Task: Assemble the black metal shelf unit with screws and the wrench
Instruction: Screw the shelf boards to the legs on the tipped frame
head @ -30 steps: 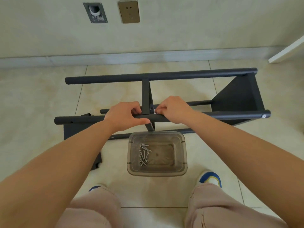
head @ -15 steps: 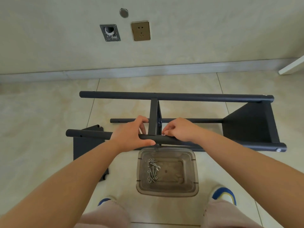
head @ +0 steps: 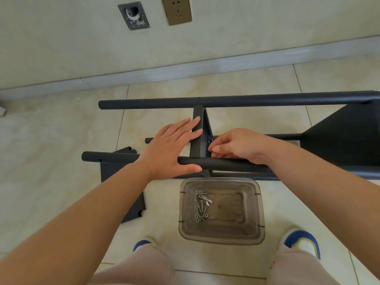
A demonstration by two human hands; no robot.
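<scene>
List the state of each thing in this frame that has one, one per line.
left hand: open, fingers flat against the crossbar, thumb under the near tube
right hand: fingers pinched at the joint; contents hidden
shelf frame: lying on its side, partly assembled
crossbar: upright between the tubes
plastic container: open, holding loose screws

Honestly there's nothing to read here. No brand, label, number or sign shows on the black shelf frame [head: 226, 101], on the clear plastic tub [head: 221, 233] or on the screws [head: 202, 205] inside it. The brass wall socket [head: 176, 10] is plain, with only slots in it, and the metal wall plate [head: 133, 16] is too blurry to make out any marks.
</scene>
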